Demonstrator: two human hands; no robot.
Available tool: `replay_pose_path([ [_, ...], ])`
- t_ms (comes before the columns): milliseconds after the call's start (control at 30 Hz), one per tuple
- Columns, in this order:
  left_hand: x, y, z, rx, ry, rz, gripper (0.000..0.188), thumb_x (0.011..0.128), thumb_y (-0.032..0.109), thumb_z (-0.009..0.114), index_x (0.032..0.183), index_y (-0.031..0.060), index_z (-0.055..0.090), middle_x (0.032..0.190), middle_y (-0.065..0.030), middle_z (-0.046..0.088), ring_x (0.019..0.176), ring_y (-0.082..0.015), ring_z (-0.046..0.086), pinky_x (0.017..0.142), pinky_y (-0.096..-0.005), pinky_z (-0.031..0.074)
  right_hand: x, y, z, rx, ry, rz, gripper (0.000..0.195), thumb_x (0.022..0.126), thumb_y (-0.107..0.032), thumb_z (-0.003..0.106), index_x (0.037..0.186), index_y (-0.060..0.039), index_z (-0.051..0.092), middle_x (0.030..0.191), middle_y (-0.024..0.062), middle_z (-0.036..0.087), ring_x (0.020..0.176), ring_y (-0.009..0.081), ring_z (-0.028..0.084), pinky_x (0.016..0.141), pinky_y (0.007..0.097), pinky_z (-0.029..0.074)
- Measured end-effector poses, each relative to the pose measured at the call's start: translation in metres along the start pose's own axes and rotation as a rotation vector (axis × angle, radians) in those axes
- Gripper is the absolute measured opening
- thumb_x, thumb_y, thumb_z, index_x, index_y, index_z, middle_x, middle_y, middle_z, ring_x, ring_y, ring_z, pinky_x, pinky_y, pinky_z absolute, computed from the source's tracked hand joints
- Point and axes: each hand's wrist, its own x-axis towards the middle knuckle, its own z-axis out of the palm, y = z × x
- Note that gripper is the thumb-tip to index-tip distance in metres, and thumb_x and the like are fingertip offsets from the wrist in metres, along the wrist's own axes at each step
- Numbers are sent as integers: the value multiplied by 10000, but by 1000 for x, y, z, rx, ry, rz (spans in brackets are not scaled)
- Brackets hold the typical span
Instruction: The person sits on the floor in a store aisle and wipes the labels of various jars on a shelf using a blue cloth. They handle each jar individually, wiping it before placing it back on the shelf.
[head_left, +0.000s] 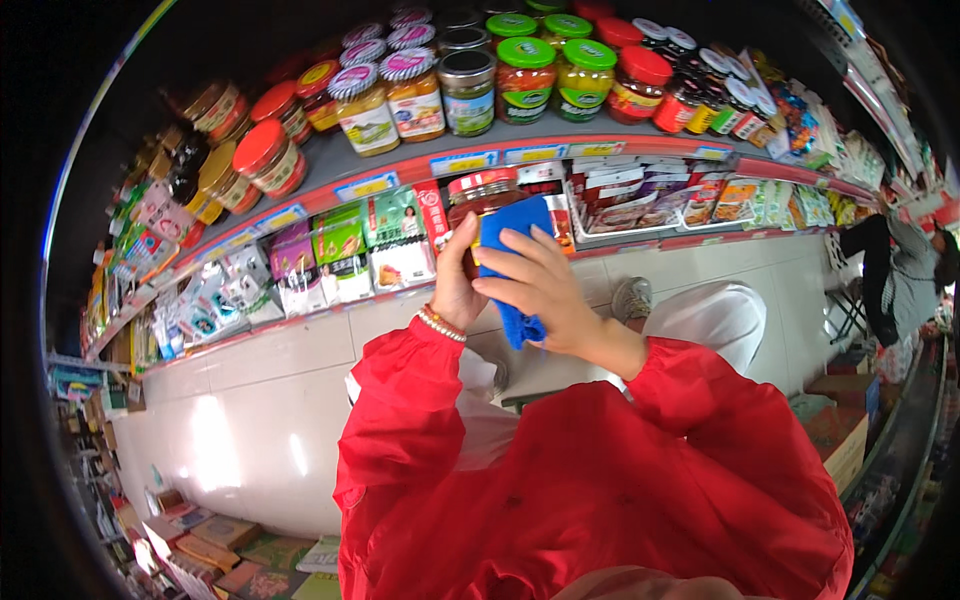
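My left hand (459, 274) grips a glass jar (486, 196) with a red lid from its left side. In my right hand (536, 281) is a folded blue cloth (514, 225), pressed against the jar's right side. The cloth and my fingers hide most of the jar, and its contents look dark reddish. Both hands are in front of the shelf edge, above the floor. Just beyond them stand jars with green lids (526, 71) and a jar with a dark lid (466, 90) on the upper shelf.
Red-lidded jars (270, 157) stand left on the upper shelf (322, 161). Bagged goods (394, 240) and white trays of packets (630, 199) fill the lower shelf. Cartons (232, 555) lie on the floor (270, 405) behind left. Another person (900, 262) sits at the right.
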Motion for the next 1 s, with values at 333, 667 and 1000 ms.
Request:
replay_pose_path([
  [333, -7, 0, 16, -68, -221, -41, 594, 915, 462, 480, 1367, 102, 343, 1289, -131, 504, 1160, -307, 528, 956, -492, 455, 62, 24, -17, 295, 356, 269, 303, 866, -194, 621, 1136, -65, 574, 1192, 131, 549, 1064, 258, 529, 912, 338, 407],
  [667, -7, -24, -29, -81, -385, -190, 686, 843, 424, 607, 1350, 21, 380, 1292, -157, 520, 1150, -286, 548, 986, -426, 439, 78, 37, -45, 1320, -141, 1007, 357, 778, -272, 751, 1069, -98, 638, 1038, 51, 636, 925, 129, 612, 802, 264, 500],
  [1000, -4, -17, -11, 126, -405, -300, 656, 819, 263, 646, 1356, 22, 355, 1295, -124, 501, 1176, -248, 518, 977, -384, 430, 75, 62, -37, 575, -390, 870, 311, 753, -297, 755, 970, -97, 657, 932, 25, 655, 857, 139, 610, 779, 292, 478],
])
